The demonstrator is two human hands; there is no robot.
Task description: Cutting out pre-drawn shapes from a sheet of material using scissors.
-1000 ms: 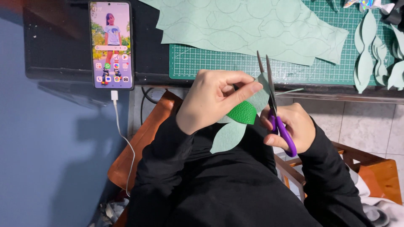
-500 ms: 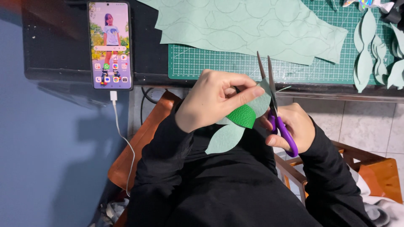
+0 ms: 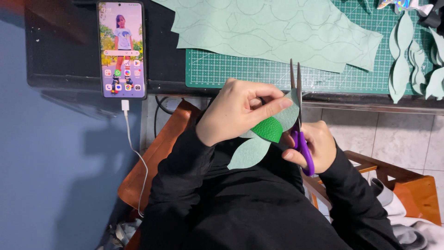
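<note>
Two hands cutting a leaf shape with purple scissors [image 3: 298, 115].
Left hand [image 3: 236, 111] fingers pinch the thin, floppy green cutout [image 3: 266, 132] beside the blades; right hand [image 3: 314, 148] grips the scissor handles.

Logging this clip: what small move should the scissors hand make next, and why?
Probably close the scissors a little along the leaf outline: the right hand has the blades at the edge of the green leaf piece, which the left hand pinches steady.
</note>
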